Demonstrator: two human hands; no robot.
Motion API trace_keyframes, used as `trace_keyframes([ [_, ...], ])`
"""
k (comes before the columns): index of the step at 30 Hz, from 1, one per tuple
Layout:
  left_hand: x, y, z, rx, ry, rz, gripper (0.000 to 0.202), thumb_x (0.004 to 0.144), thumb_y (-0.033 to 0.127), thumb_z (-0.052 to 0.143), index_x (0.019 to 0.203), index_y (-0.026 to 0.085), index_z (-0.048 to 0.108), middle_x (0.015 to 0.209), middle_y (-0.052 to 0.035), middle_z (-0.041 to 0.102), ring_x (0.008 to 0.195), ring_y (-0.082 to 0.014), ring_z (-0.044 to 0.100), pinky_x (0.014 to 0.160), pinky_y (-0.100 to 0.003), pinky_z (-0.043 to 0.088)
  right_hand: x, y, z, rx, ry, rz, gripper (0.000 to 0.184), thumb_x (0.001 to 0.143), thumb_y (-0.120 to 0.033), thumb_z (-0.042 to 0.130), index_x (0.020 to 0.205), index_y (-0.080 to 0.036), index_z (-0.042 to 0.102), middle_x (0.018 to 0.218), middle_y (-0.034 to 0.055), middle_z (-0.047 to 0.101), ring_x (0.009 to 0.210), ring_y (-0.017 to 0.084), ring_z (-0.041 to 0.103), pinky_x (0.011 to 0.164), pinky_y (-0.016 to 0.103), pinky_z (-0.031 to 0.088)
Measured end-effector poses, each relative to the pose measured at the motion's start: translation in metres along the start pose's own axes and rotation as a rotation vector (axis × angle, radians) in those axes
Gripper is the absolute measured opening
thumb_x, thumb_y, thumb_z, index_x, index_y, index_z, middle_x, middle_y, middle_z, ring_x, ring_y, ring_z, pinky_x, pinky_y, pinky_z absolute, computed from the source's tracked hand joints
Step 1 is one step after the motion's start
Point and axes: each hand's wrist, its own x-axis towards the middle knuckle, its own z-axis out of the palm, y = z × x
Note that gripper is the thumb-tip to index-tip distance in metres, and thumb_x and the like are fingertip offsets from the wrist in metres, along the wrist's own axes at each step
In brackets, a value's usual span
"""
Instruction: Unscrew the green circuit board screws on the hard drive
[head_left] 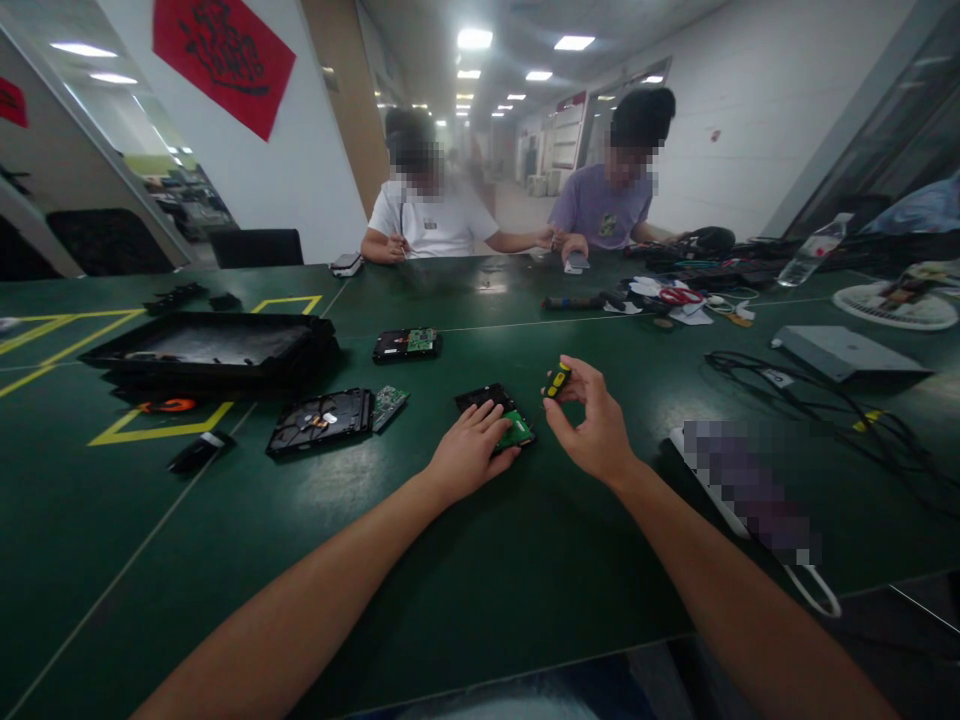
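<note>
Fingers stretched out, my left hand [476, 447] lies flat across a hard drive [520, 430] on the green table, covering much of it. The drive's green circuit board and part of its black casing show around the fingers. Just right of the drive and raised above the table, my right hand [592, 420] pinches a small screwdriver [557, 380] by its yellow and black handle. I cannot make out its shaft. To the left lie an opened hard drive [319, 424] with a loose circuit board [389, 408] against its side, and another hard drive [406, 345] farther back.
A black tray [210, 345] stands at the left, near a small black object [199, 452]. On the right are a grey box [851, 355], black cables [780, 385], a pouch-like item [750, 490] and a water bottle [814, 250]. Two people sit across the table [420, 600].
</note>
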Motion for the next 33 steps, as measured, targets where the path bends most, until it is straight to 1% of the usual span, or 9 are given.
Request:
trace_keyframes([
  [2,0.0000,0.0011,-0.0007,0.002,-0.005,-0.006,0.047,0.103,0.050,0.055,0.138,0.018,0.061,0.158,-0.0155,0.053,0.154,-0.0319,0.040,0.126,-0.053,0.033,-0.0001,0.0011,0.0006,-0.002,0.001,-0.001,0.065,0.094,-0.025,0.069,0.152,-0.032,0.041,0.126,0.0097,0.067,0.093,0.023,0.072,0.087,0.044,0.065],
  [6,0.0002,0.0021,-0.0009,0.006,-0.002,-0.008,0.047,0.103,0.049,0.056,0.138,0.017,0.061,0.157,-0.0158,0.053,0.153,-0.0324,0.040,0.126,-0.052,0.033,0.0004,0.0022,0.0007,-0.024,0.032,-0.014,0.063,0.093,-0.030,0.073,0.150,-0.032,0.045,0.124,0.0093,0.067,0.090,0.022,0.072,0.083,0.044,0.066],
  [12,-0.0001,0.0012,0.0002,0.008,0.010,-0.001,0.046,0.103,0.049,0.056,0.138,0.019,0.061,0.157,-0.0148,0.054,0.153,-0.0320,0.040,0.125,-0.053,0.034,0.0008,0.0011,-0.0002,-0.003,0.017,0.010,0.062,0.096,-0.028,0.067,0.153,-0.032,0.042,0.126,0.0100,0.068,0.094,0.024,0.073,0.089,0.047,0.065],
  [17,-0.0006,0.0021,-0.0020,0.004,0.007,-0.002,0.046,0.103,0.049,0.055,0.137,0.018,0.061,0.156,-0.0158,0.054,0.153,-0.0326,0.041,0.125,-0.053,0.034,0.0010,0.0015,-0.0021,-0.052,0.058,-0.015,0.059,0.093,-0.032,0.073,0.147,-0.032,0.049,0.123,0.0097,0.065,0.086,0.022,0.071,0.083,0.046,0.066],
  [20,-0.0004,0.0021,-0.0019,-0.002,0.008,-0.006,0.046,0.103,0.049,0.056,0.137,0.018,0.061,0.156,-0.0147,0.055,0.153,-0.0320,0.041,0.126,-0.053,0.034,0.0011,0.0023,-0.0022,-0.036,0.030,-0.008,0.060,0.095,-0.031,0.070,0.150,-0.033,0.047,0.122,0.0095,0.066,0.090,0.024,0.072,0.088,0.048,0.065],
  [23,-0.0001,0.0018,-0.0006,-0.003,0.010,-0.003,0.047,0.103,0.049,0.056,0.137,0.018,0.061,0.156,-0.0157,0.054,0.153,-0.0322,0.041,0.125,-0.053,0.034,0.0006,0.0037,-0.0007,0.003,0.005,0.014,0.062,0.097,-0.029,0.066,0.154,-0.033,0.042,0.125,0.0099,0.068,0.096,0.025,0.073,0.092,0.048,0.064],
  [25,0.0001,0.0017,-0.0002,0.000,0.010,-0.001,0.046,0.103,0.049,0.056,0.137,0.018,0.061,0.156,-0.0158,0.054,0.153,-0.0322,0.041,0.125,-0.053,0.034,0.0002,0.0047,0.0003,0.004,0.028,0.019,0.062,0.097,-0.029,0.068,0.153,-0.033,0.042,0.128,0.0100,0.067,0.094,0.024,0.074,0.090,0.047,0.065],
  [29,0.0002,0.0019,-0.0009,0.005,0.002,0.005,0.047,0.103,0.048,0.055,0.138,0.016,0.061,0.156,-0.0172,0.054,0.153,-0.0338,0.040,0.125,-0.054,0.034,0.0000,0.0043,0.0002,-0.017,0.075,0.016,0.060,0.093,-0.032,0.074,0.147,-0.032,0.048,0.128,0.0099,0.067,0.089,0.023,0.073,0.083,0.045,0.066],
  [33,0.0001,0.0015,-0.0006,-0.015,0.011,0.001,0.047,0.103,0.048,0.055,0.137,0.017,0.061,0.156,-0.0172,0.053,0.153,-0.0336,0.041,0.125,-0.055,0.033,0.0006,0.0021,-0.0007,0.017,0.043,0.020,0.059,0.094,-0.031,0.071,0.149,-0.031,0.046,0.127,0.0104,0.069,0.092,0.023,0.074,0.087,0.046,0.066],
])
